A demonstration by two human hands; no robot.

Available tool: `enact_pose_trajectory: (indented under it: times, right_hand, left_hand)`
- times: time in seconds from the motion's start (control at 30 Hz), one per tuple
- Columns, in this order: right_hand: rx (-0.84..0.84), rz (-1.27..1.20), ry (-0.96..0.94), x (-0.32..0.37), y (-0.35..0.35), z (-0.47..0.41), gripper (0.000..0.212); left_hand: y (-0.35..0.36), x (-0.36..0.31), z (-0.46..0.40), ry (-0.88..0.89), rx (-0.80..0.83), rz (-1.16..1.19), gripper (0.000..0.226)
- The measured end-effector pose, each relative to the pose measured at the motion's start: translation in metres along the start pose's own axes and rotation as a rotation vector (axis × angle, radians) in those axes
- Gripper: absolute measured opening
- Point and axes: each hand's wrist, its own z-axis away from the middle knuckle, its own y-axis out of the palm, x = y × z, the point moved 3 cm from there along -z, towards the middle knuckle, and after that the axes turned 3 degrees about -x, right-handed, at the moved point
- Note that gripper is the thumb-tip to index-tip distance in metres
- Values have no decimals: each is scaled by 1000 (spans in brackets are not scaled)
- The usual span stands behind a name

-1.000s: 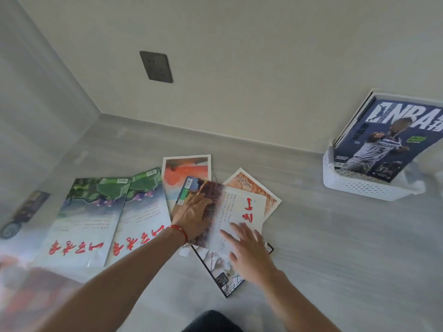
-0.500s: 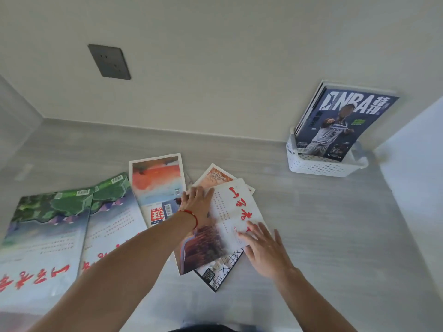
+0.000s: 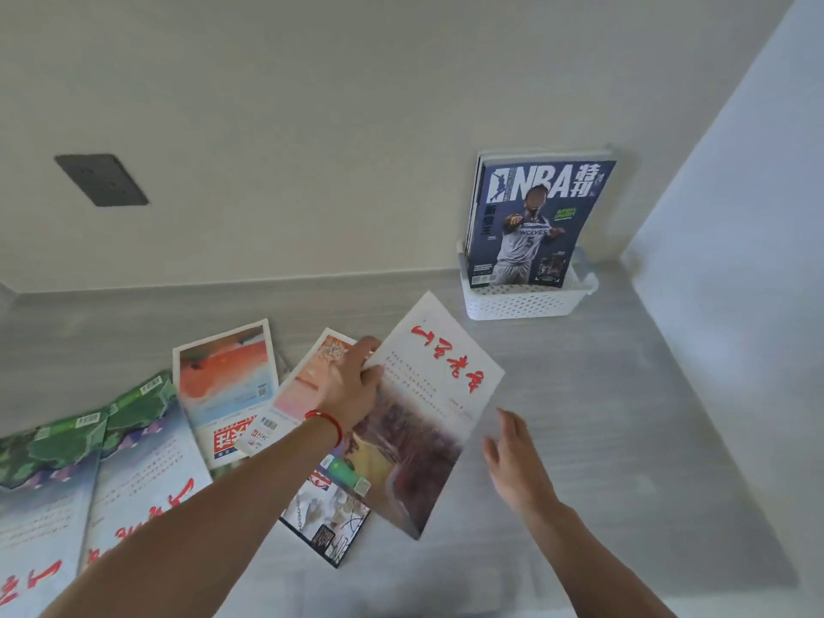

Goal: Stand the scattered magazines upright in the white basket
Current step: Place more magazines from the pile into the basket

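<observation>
My left hand [image 3: 352, 385], a red string at its wrist, grips the left edge of a white magazine with red brush lettering [image 3: 439, 394], which is tilted with its top pointing at the basket. My right hand [image 3: 517, 461] hovers open just off the magazine's right edge, not touching it. The white perforated basket [image 3: 521, 301] stands against the back wall at the right, with an NBA magazine [image 3: 535, 211] and others behind it upright inside. Scattered flat on the table are an orange-covered magazine [image 3: 227, 381], a pink one [image 3: 307, 381], a dark one [image 3: 325, 524] and two green-topped ones [image 3: 142, 452].
The grey table [image 3: 602, 439] meets a beige wall at the back and a pale side panel [image 3: 735, 260] at the right. A dark wall socket [image 3: 100, 179] sits at the upper left.
My left hand has turned the red-lettered magazine and carried it right toward the basket. My right hand came off its cover and now hangs beside it. The view swung right.
</observation>
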Motion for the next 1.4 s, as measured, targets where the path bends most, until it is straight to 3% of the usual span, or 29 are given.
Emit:
enact_pose_trajectory:
  times: [0.1,0.2,0.27,0.4,0.57,0.77,0.9,1.27,1.4]
  right_hand:
    - [3,-258,78,2,-27,-17,26]
    - [-135,-728,144,5,-81,-44,39]
    - [-144,-873,86,9,-126,-66,36]
    - [-243,-576,-101,12,-206,-123,4]
    - [-427,-280,-203,19,-284,-191,5]
    - [-465,-327,-263,16,-314,-246,10]
    - [-423,-374,-254,4,-306,-272,11]
    - [-376,-199,-218,-26,-266,-306,8]
    - [-402,-185,-179,-28,-259,-315,14]
  left_hand:
    - [6,-32,-8,-83,-42,224,26]
    - [17,-62,-22,-179,-41,408,24]
    - [26,-80,-35,-241,-58,529,25]
    - [51,-126,-66,-275,-60,625,12]
    - [54,-192,-111,-88,-174,334,12]
    - [47,-228,-154,71,-316,114,11]
    - [64,-219,-180,-41,-322,173,8]
    - [133,-168,-217,-436,-369,381,14]
    - [142,-165,-225,-475,-397,390,10]
